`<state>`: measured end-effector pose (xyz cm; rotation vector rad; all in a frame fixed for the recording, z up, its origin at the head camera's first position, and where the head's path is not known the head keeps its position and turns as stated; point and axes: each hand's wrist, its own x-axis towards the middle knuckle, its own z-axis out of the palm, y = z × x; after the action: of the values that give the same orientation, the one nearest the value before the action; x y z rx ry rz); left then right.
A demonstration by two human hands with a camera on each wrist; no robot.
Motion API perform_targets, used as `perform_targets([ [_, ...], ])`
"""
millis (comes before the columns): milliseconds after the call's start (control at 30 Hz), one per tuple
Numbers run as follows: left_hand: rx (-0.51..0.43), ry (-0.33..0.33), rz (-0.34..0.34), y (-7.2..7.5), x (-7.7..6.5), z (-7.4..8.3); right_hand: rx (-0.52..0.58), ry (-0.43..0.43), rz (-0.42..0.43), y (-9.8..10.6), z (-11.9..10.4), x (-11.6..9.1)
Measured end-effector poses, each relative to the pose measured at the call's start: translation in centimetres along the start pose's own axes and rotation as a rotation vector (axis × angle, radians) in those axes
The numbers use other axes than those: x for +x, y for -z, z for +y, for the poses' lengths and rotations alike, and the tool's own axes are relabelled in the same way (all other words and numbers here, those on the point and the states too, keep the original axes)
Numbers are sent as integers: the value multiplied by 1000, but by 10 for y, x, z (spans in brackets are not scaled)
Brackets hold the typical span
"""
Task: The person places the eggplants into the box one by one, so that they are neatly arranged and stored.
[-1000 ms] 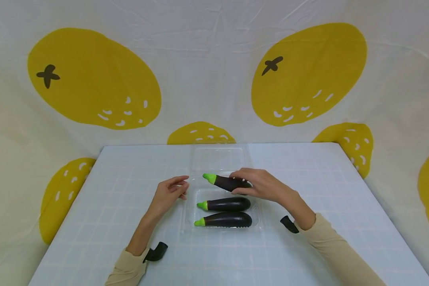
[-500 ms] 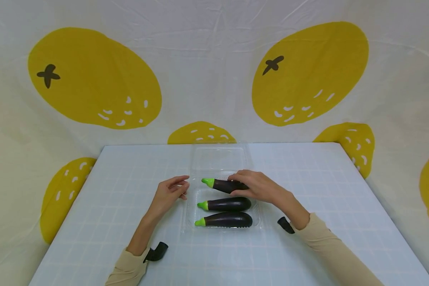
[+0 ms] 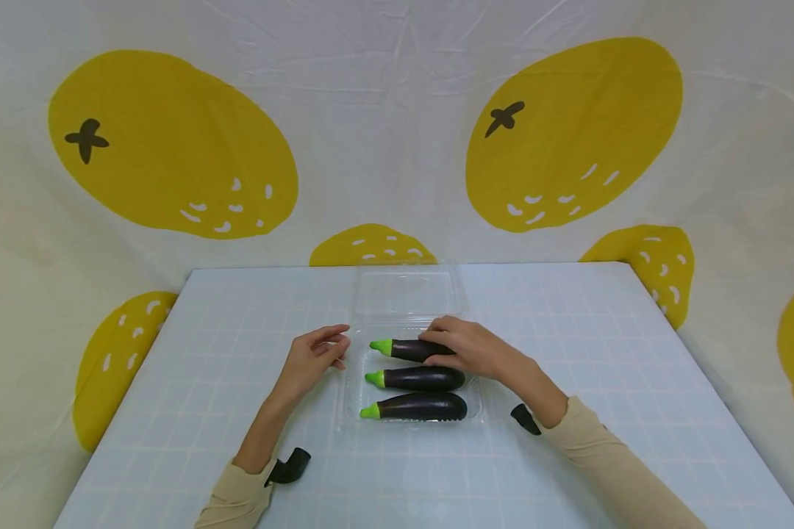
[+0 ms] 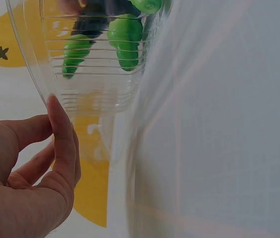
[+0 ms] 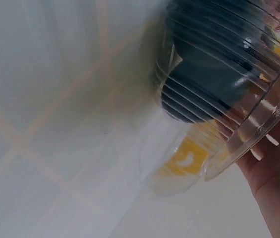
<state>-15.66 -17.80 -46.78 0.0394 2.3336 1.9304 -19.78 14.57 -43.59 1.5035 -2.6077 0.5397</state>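
A clear plastic clamshell container [image 3: 475, 420] stands on the table with its lid folded back. Two dark eggplants with bright green stems lie side by side in it, the near eggplant [image 3: 423, 406] and the middle eggplant [image 3: 423, 379]. My right hand [image 3: 473, 347] grips the far eggplant [image 3: 406, 350] from above at its thick end, low in the back of the container; the fingers hide that end. Beside the container's left rim, my left hand [image 3: 312, 360] holds nothing, its fingers loosely bent. Its fingertip [image 4: 54, 101] is close to the rim; whether they touch, I cannot tell.
The clear lid [image 3: 406, 292] lies toward the table's back edge. A pale checked cloth covers the table [image 3: 192, 411]. Behind it hangs a white curtain [image 3: 384, 147] with large yellow fruit prints. A black wrist mount [image 3: 291, 466] sits on each forearm.
My right hand has lowered the far eggplant into the container, shifting slightly left and toward me. The eggplant has levelled out. My left hand has stayed in place.
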Motion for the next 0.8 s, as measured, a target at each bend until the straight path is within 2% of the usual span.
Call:
perform_targets([
  [367, -32, -31, -25, 0, 4, -1, 60, -4, -22, 0, -1, 2],
  [533, -37, -28, -11, 0, 3, 1, 71, 2, -1, 0, 1, -1],
  [800, -35, -26, -3, 1, 1, -1, 87, -51, 57, 9, 2, -13],
])
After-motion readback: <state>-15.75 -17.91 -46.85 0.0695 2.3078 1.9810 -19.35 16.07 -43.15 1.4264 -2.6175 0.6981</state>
